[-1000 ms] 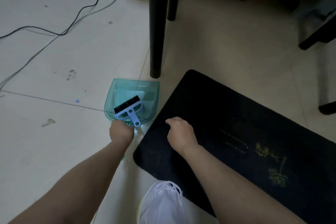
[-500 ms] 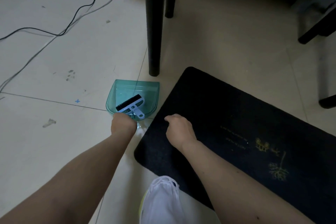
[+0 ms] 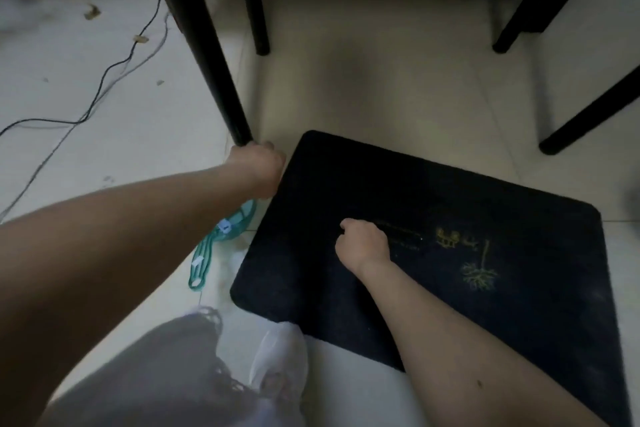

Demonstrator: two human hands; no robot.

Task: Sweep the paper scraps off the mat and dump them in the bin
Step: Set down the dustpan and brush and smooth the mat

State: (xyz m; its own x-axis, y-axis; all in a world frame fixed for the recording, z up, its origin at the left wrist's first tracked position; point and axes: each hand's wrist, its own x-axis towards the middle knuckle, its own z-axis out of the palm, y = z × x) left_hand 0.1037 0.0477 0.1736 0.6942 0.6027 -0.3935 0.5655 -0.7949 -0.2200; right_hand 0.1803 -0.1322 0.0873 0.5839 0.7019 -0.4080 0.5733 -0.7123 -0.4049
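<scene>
Mat [image 3: 433,236]: dark, flat on floor, no scraps visible on it. Dustpan [image 3: 221,239]: teal, beside mat's left edge, under your left forearm. Left hand [image 3: 258,170]: curled at table leg [image 3: 214,80], hold unclear. Right hand [image 3: 363,244]: loosely curled on mat, holding nothing seen. Bin unseen. Keep dustpan level when lifting.

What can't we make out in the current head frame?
- Dustpan: pan mostly hidden under the left forearm; only handle shows.
- Left hand: fingers face away, blurred; grip unclear.
- Right hand on mat: contents, if any, hidden.
- Paper scraps, bin: not visible.
</scene>
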